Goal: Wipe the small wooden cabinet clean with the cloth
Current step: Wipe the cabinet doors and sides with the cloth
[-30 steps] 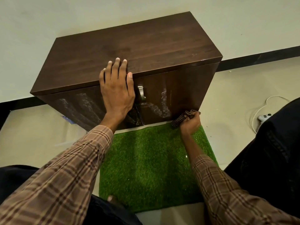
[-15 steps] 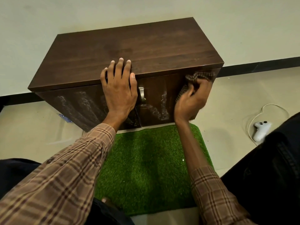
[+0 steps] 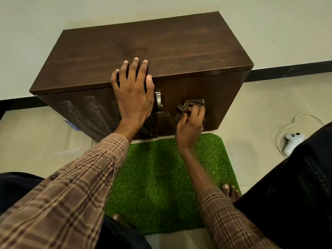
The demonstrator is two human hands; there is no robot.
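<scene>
A small dark wooden cabinet (image 3: 143,56) stands on a pale floor against a wall, its near face two glossy doors with a metal handle (image 3: 158,99) between them; the left hand (image 3: 133,94) lies flat and unclenched over the top's near edge, gripping nothing; the right hand (image 3: 191,123) clutches a checked cloth (image 3: 191,105), bunched against the right door; the wiping looks partway done, since streaky smears show on the left door while the matte, grained top looks plain; a shaggy green artificial-grass mat (image 3: 161,177) lies just near the cabinet.
</scene>
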